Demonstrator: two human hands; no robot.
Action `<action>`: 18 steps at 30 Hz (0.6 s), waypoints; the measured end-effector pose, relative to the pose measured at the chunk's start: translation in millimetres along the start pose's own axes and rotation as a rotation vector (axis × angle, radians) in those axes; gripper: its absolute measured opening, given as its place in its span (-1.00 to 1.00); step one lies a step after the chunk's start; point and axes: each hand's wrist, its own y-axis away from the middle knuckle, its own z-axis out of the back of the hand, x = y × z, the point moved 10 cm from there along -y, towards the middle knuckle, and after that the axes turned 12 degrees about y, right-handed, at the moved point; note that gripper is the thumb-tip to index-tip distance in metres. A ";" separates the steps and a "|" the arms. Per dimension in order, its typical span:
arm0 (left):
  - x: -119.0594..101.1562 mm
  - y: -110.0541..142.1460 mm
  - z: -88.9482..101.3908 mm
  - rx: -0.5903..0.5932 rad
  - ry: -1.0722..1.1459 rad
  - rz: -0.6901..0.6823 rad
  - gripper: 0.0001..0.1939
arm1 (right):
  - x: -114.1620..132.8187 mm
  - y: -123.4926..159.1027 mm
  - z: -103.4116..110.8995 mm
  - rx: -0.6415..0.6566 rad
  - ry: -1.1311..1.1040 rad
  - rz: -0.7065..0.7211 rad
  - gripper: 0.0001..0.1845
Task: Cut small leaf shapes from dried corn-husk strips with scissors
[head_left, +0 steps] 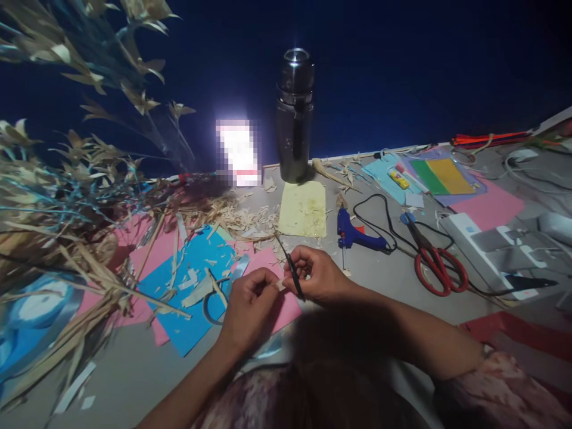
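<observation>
My right hand point(315, 274) is closed around a small pair of black-handled scissors point(293, 275), whose thin blade points up and away from me. Close beside it, my left hand point(254, 301) pinches a small pale piece point(280, 285), which looks like dried husk. The fingertips of both hands nearly meet at this piece; whether the right fingers also touch it I cannot tell. Beneath the hands lies a pink sheet point(288, 313). A blue sheet point(183, 333) strewn with husk scraps is left of my left hand, with a roll of ribbon point(209, 307) on it.
Dried-husk flowers on blue stems point(143, 101) fill the left side. A dark flask point(295, 137) stands at the back behind a yellow sheet point(304, 208). Rightward are a blue glue gun point(361, 235), red-handled scissors point(440, 271), a white power strip point(476, 250) and loose cords.
</observation>
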 end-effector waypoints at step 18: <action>-10.8 -5.2 -0.8 0.040 0.029 -0.047 -0.85 | -5.1 1.4 15.5 -0.149 -0.130 -0.068 -0.63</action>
